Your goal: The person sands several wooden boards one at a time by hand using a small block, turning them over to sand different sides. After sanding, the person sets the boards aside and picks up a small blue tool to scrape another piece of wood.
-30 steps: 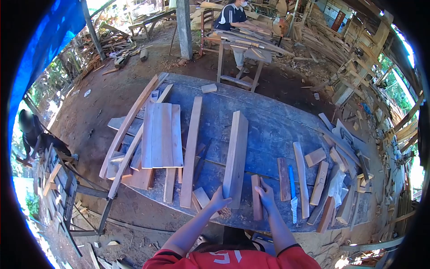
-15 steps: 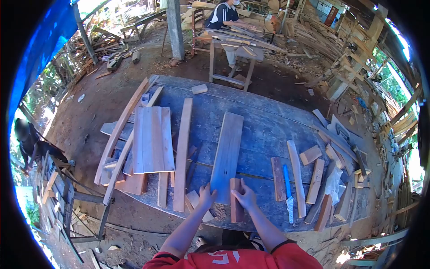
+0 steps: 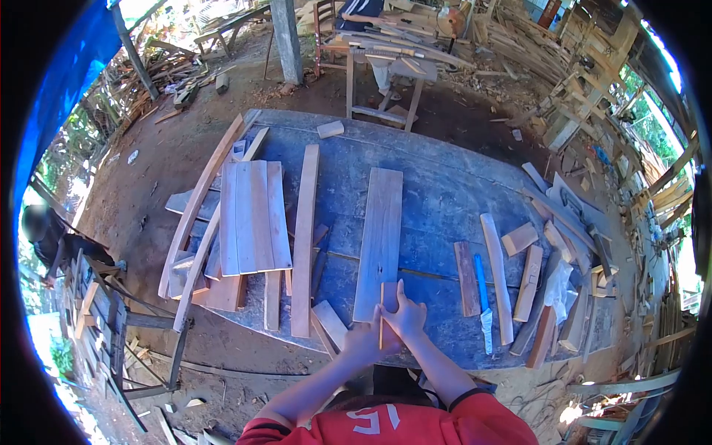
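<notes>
Of two hands, the right hand (image 3: 407,319) grips one short wooden block (image 3: 389,295) by the near end of one flat board (image 3: 380,230). The left hand (image 3: 361,343) is at the block's lower end, its grip unclear

Red shirt (image 3: 452,429): the number 15 (image 3: 377,419) is borne across the chest, seen at the bottom edge of the view.
Digit 5 (image 3: 365,422): it is shown on the left in the view, formed in pale, angular strokes against the red.
Digit 1 (image 3: 392,415): it is shown just beside, on the right, drawn as one slightly leaning pale stroke.
Reading direction: both digits are seen upside down from above, and 15 is read once they are turned round.
</notes>
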A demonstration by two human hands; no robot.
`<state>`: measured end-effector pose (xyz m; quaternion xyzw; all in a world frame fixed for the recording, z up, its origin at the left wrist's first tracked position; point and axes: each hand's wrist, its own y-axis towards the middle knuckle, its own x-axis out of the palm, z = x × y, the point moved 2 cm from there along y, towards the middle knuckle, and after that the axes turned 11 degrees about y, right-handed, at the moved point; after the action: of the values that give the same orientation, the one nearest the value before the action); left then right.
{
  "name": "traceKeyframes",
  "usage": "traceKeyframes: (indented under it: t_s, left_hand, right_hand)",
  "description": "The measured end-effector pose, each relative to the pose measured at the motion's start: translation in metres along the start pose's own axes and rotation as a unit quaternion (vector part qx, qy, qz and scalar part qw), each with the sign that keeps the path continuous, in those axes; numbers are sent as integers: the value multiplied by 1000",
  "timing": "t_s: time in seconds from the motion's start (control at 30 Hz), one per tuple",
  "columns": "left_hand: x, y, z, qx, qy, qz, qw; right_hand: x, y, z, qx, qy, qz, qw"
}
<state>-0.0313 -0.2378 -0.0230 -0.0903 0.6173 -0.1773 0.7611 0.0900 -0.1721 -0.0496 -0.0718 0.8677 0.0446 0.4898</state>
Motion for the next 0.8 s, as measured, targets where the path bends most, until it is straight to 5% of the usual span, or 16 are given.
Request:
traceKeyframes:
  t_s: [0.1,0.3,0.43,0.6,0.7,0.8]
  left_hand:
    - [12,5,19,4,7,-43,999]
    - [-2,105,13,-37,95,24,994]
    - [-72,223,-8,-62,28,55,996]
    - [-151,407,-40,-53,151,99,982]
    - [-196,410,-41,-55,118,105,986]
    - [-198,344,-40,-46,139,107,983]
  right_hand:
    - [9,6,-3,-9,-22,21,999]
    - [17,98,7,-41,-36,95,994]
    - [12,237,17,30,-9,74,997]
    - [-11,449,26,96,-46,-5,994]
    - [-32,475,10,93,-1,34,995]
    - [-54,417,-19,40,32,73,996]
